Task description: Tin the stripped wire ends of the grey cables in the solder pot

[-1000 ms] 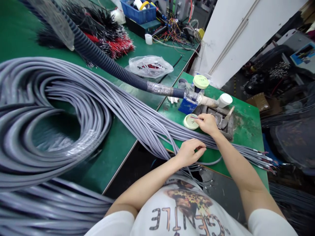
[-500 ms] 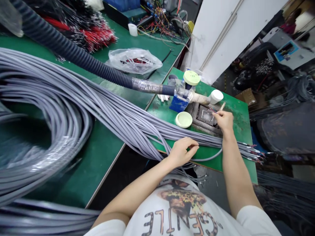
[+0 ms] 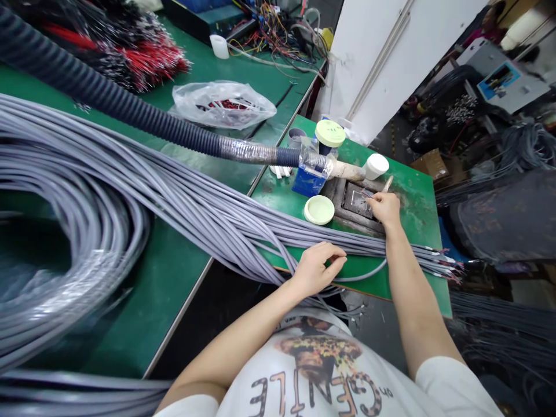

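My right hand (image 3: 386,208) is pinched around the end of a grey cable (image 3: 362,278), whose thin wires point left over a square metal pot (image 3: 355,200) that looks like a solder pot. The rest of that cable curves below my right wrist. My left hand (image 3: 316,267) lies against a thick bundle of grey cables (image 3: 243,223), thumb and fingers apart and nothing between them. Stripped cable ends (image 3: 447,266) fan out beyond my right forearm. Close to the pot are a shallow pale-green lid (image 3: 319,209) and a light-coloured stick (image 3: 388,184).
A black corrugated hose (image 3: 165,124) crosses the bench and ends above the pot, propped by a blue box (image 3: 308,180). Behind it stand a white cup (image 3: 376,166) and a jar with a yellow-green lid (image 3: 330,133). A plastic bag (image 3: 226,104) lies farther back.
My right hand has moved slightly left and down with the wires, over the pot. The whole view has shifted a little. My left hand stays on the bundle.
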A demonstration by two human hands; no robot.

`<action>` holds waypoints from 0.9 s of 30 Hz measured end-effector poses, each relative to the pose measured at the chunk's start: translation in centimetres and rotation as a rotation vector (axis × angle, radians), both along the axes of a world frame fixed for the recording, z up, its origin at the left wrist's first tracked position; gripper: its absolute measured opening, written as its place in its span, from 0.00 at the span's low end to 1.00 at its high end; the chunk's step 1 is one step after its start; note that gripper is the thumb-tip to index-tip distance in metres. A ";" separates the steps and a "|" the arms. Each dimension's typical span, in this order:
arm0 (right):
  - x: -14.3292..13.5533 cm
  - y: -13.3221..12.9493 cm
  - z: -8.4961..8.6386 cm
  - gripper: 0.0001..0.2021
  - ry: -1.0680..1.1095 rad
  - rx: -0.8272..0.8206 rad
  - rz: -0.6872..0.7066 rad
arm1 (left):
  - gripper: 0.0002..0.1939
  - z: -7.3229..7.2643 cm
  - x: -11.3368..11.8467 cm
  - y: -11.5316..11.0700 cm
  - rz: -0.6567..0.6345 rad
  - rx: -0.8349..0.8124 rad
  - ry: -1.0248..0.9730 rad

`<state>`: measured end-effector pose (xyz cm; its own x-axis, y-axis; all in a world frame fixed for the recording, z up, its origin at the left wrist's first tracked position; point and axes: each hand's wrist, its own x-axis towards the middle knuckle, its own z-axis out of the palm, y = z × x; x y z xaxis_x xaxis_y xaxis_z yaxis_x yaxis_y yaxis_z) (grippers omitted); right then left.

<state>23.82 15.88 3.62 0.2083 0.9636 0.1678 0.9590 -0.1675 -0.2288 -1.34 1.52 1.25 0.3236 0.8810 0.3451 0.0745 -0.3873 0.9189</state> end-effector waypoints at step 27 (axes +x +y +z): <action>-0.4 -0.1 0.6 0.13 0.019 -0.021 0.005 | 0.13 -0.9 0.0 0.0 0.102 0.091 -0.156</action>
<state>23.46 15.79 4.26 0.2065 0.9678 0.1437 0.9552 -0.1676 -0.2438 -1.32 1.52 0.31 0.1704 0.8693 0.4639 -0.0233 -0.4671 0.8839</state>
